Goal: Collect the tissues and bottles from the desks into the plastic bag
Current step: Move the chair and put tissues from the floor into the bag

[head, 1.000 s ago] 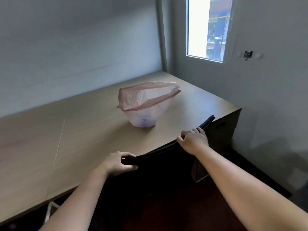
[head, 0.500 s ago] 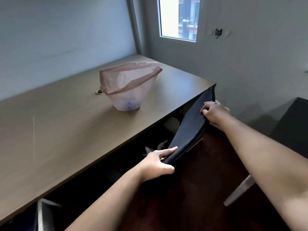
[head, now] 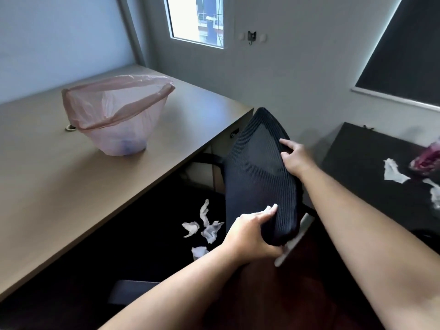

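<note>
Desk (head: 71, 186), left half of frame: broad tan top, bare apart from the bag.

Chair (head: 259, 177), centre: black mesh back, turned edge-on to us. We have both hands on it. Left hand (head: 250, 236), lower centre, curled round the near end of the backrest, fingers wrapped over the edge. Right hand (head: 294, 158), centre right, clamped on the far rim, thumb on the mesh face. Neither hand holds a tissue or a bottle. We judge the chair the heaviest thing here, stiff in frame and springy in mesh; the rim is the sensible grip.

Bag (head: 116, 115), upper left, standing open on the desk, pink and thin, mouth wide, something bluish at the bottom. Light and floppy, we judge; it will tip or collapse if knocked, so we should drop things in from above.

Dark table (head: 357, 163), right edge: white tissues (head: 392, 171) lying on it beside a pink crumpled wrapper (head: 426, 158).

Seat tissues (head: 207, 225), lower centre: several crumpled white wads lying on what looks like the dark seat, just left of the backrest. Near weightless, soft, no fragility; a loose pinch or scoop will gather several at once.

No bottles visible.
</note>
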A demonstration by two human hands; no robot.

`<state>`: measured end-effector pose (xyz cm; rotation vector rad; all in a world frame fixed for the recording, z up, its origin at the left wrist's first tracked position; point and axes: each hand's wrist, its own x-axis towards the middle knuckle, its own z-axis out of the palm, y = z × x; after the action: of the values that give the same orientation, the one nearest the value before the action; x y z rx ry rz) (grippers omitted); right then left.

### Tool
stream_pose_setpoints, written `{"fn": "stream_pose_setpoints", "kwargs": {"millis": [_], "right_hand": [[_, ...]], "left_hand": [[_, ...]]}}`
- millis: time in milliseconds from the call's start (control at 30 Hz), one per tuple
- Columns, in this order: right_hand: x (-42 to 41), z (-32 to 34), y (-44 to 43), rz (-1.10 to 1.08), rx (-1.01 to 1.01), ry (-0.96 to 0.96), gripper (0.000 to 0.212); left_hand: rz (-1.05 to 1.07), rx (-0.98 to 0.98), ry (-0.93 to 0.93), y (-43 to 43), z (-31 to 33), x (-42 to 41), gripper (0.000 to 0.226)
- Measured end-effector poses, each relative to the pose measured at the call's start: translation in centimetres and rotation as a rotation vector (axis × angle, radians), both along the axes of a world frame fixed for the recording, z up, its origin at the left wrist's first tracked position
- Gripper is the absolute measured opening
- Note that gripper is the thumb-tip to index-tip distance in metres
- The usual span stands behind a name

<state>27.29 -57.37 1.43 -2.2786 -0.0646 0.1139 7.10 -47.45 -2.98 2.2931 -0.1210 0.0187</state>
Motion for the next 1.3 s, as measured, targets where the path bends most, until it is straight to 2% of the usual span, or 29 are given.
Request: {"fn": "stream_pose_setpoints", "kwargs": {"millis": [233, 300, 367, 433, 467, 500, 600, 700, 833, 967, 1133, 1300], "right_hand": [[2.6, 0.4, -3.5, 0.049, -0.017, -0.025, 0.046], [2.9, 0.6, -4.0, 0.094, -0.076, -0.054, 0.046], [3.1, 0.8, -4.0, 0.127, -0.221, -0.06, 0.05], [2.7, 1.7, -2.7, 0.123, -0.567, -0.105, 0.054], [2.3, 2.3, -1.8, 0.138, -0.69, -0.191, 0.055], [1.8, 2.8, -0.6, 0.173, -0.71, -0.271, 0.054], [-0.2, 3.3, 3.6, 0.365, -0.549, -0.356, 0.049], [-2.3, 1.1, 7.6, 0.543, -0.459, -0.209, 0.048], [-3.5, -5.7, 11.7, 0.621, -0.524, 0.047, 0.044], [-2.9, -13.6, 14.6, 0.622, -0.534, 0.258, 0.049], [-2.4, -23.3, 16.4, 0.633, -0.611, 0.433, 0.055], [-2.0, -30.7, 16.7, 0.534, -0.631, 0.58, 0.067]], "left_hand": [[0.038, -0.023, 0.003, -4.1, -0.4, 2.3, 0.097], [0.022, -0.035, 0.008, -4.4, -0.5, 2.5, 0.097], [-0.014, 0.006, 0.049, -3.6, -0.6, 2.6, 0.097], [-0.04, 0.104, 0.115, -1.4, -0.9, 2.4, 0.094], [-0.029, 0.149, 0.139, 0.0, -1.3, 2.3, 0.09], [0.016, 0.173, 0.153, 1.6, -1.8, 2.2, 0.084], [0.256, 0.171, 0.172, 6.2, -3.1, 2.1, 0.05], [0.35, 0.281, 0.29, 10.4, -4.3, 3.1, 0.045], [0.31, 0.466, 0.519, 14.1, -7.6, 4.4, 0.062], [0.173, 0.586, 0.642, 16.3, -13.4, 4.8, 0.084], [0.15, 0.508, 0.87, 19.4, -22.1, 5.6, 0.116], [0.18, 0.308, 0.821, 20.1, -28.6, 8.0, 0.113]]}}
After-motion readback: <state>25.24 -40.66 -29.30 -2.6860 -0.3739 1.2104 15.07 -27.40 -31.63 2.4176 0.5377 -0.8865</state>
